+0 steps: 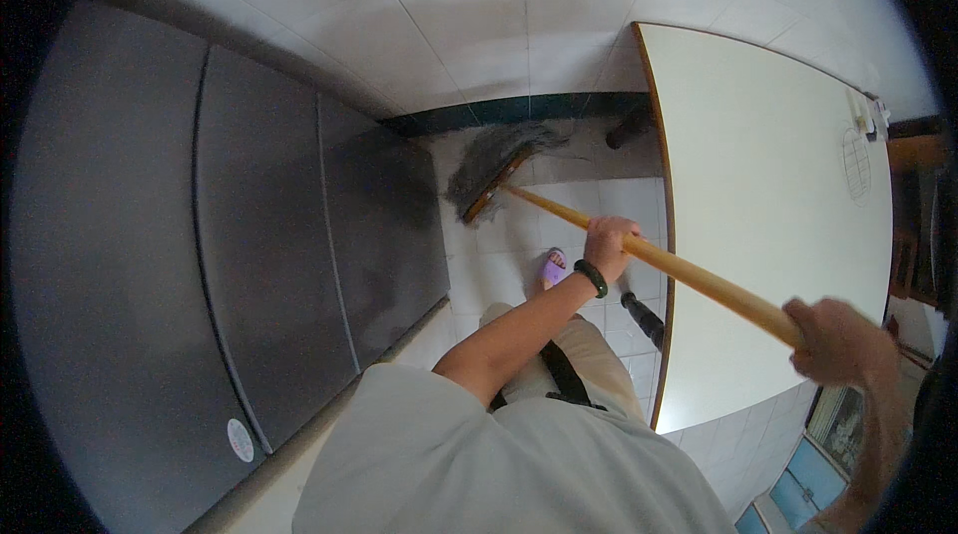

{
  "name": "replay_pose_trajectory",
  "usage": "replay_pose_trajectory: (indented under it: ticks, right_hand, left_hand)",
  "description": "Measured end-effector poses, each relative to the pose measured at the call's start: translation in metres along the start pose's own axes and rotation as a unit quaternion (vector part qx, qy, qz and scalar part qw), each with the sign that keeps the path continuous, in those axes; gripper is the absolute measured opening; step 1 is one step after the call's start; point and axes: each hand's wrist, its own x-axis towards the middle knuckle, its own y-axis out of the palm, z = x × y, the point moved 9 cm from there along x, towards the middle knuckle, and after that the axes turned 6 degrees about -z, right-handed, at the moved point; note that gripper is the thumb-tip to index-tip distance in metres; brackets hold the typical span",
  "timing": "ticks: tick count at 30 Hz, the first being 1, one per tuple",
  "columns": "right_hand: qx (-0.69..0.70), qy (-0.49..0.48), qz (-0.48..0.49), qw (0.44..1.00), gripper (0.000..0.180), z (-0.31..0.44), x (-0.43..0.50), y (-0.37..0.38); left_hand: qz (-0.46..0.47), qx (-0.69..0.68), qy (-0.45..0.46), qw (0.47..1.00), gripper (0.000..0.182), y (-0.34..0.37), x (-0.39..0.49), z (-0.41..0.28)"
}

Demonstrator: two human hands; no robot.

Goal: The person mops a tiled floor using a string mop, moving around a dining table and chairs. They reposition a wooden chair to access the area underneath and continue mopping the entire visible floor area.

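My left hand (610,248), with a dark bracelet at its wrist, grips the wooden handle (707,276) of a mop partway along its length. Higher up, my right hand (842,343) is closed around the handle's top end and looks slightly blurred. The handle slants down past the table's edge to a wooden crossbar (498,186). Dark grey mop strands (486,156) spread from this bar over the tiled floor (501,234), between the fridge and the table and close to the wall's base.
A dark grey refrigerator (262,234) stands on the left. To the right is a cream-topped table (756,160) with a brown edge, a dark leg (644,321) and a wire rack (857,167) on top. White wall tiles (464,25) meet a dark green skirting (516,109). My foot wears a purple slipper (554,272).
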Motion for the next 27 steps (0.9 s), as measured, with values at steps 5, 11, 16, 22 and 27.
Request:
replay_pose_trajectory:
  ticks: [5, 11, 16, 22, 27]
  right_hand:
    - [-0.118, -0.185, -0.177, 0.960, 0.017, 0.055, 0.048, -0.090]
    - [-0.051, -0.148, -0.274, 0.949, 0.017, 0.029, 0.063, -0.068]
    - [0.023, -0.079, -0.284, 0.955, 0.022, -0.002, 0.020, -0.028]
    - [-0.085, 0.035, -0.268, 0.959, 0.036, -0.014, -0.016, -0.075]
    - [-0.040, -0.045, -0.278, 0.959, 0.031, -0.005, 0.020, -0.142]
  left_hand:
    - [-0.199, 0.045, -0.093, 0.974, 0.009, -0.064, 0.012, 0.062]
    - [-0.012, 0.113, -0.087, 0.990, 0.009, -0.020, 0.015, 0.082]
    - [0.069, 0.043, -0.024, 0.996, 0.010, 0.036, 0.021, 0.037]
    - [0.197, -0.006, -0.008, 0.980, 0.007, 0.055, 0.070, -0.001]
    - [0.058, -0.051, -0.042, 0.996, 0.009, -0.002, 0.089, 0.023]
